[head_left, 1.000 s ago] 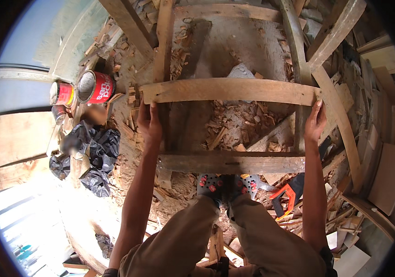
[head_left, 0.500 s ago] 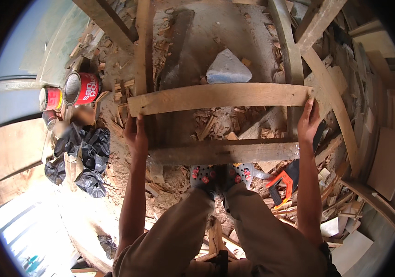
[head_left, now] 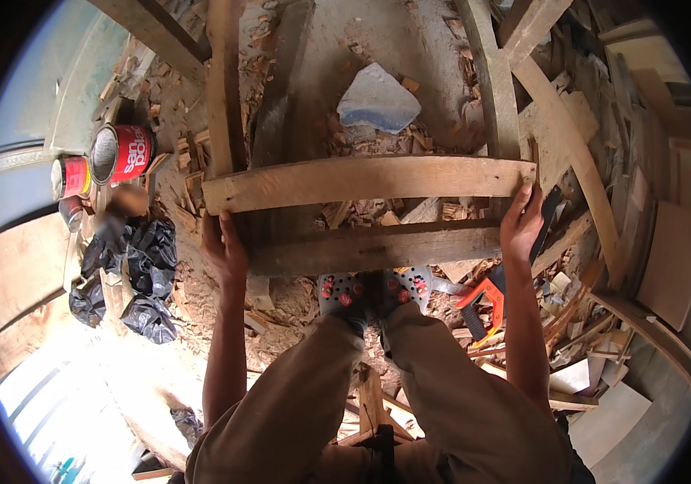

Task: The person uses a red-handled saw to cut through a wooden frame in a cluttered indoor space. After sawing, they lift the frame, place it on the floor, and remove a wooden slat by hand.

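A slightly curved wooden board (head_left: 370, 179) lies crosswise over two long wooden rails, the left rail (head_left: 225, 89) and the right rail (head_left: 497, 101). At the board's left end, my left hand (head_left: 224, 248) grips it, thumb on the near edge. My right hand (head_left: 521, 224) holds the opposite end in the same way. Parallel to the board and closer to me runs a darker wooden crosspiece (head_left: 374, 248). The undersides of both board ends and some of my fingertips are hidden.
Beside my right forearm lies an orange-framed handsaw (head_left: 487, 305). A pale stone block (head_left: 379, 101) sits between the rails. Red paint cans (head_left: 129, 153) and a black plastic bag (head_left: 152, 262) are at left. Wood scraps litter the floor; an angled brace (head_left: 575, 161) stands right.
Both hands have drawn the board toward me, closer to the darker crosspiece. The gap between the board and the stone has widened. My view has shifted slightly.
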Demonstrator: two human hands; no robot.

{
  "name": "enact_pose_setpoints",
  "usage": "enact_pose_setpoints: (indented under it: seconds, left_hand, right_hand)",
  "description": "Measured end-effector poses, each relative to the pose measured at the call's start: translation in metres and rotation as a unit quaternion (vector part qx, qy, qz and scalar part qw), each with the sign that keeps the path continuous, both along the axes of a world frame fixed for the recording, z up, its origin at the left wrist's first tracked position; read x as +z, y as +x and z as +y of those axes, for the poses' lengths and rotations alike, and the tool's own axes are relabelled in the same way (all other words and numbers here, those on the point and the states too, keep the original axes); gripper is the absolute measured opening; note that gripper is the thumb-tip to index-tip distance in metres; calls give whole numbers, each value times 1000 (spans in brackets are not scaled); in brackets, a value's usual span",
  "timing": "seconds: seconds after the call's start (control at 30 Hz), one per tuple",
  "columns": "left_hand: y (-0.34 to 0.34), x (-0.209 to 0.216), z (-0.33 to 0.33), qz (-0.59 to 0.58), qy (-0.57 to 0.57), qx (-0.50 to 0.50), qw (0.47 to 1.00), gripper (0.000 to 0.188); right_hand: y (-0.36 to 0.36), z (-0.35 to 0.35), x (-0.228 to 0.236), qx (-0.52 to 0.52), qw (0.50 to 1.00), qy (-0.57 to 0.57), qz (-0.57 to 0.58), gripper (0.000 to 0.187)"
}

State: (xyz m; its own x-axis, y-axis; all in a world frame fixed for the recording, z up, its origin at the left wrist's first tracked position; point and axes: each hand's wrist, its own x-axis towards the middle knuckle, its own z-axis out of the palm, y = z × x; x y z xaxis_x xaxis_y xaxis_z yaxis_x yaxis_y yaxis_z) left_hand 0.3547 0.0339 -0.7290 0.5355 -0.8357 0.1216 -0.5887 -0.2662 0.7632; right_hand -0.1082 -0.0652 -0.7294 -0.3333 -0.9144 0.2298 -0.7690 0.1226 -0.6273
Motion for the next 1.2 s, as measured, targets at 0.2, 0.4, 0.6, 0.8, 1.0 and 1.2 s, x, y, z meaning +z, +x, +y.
enact_pose_setpoints:
  seconds: [0.2, 0.4, 0.6, 0.8, 1.0, 1.2]
  left_hand:
    - [-2, -4, 0, 41, -44, 1, 998, 38]
    - [2, -3, 4, 36, -31, -16, 999, 38]
    - [4, -3, 5, 63, -6, -6, 998, 42]
    - [10, 3, 0, 177, 13, 21, 984, 46]
    - [7, 2, -9, 255, -30, 86, 963, 45]
    - [17, -13, -2, 224, -26, 85, 971, 42]
  right_hand:
    - [-1, 0, -2, 9, 999, -32, -7, 48]
    - [-8, -4, -6, 20, 997, 24, -65, 51]
    - [-2, -24, 4, 16, 993, 15, -116, 52]
    - [3, -27, 4, 22, 984, -26, -174, 51]
    - [-2, -28, 1, 25, 988, -1, -150, 56]
    - [-20, -35, -25, 39, 977, -27, -209, 50]
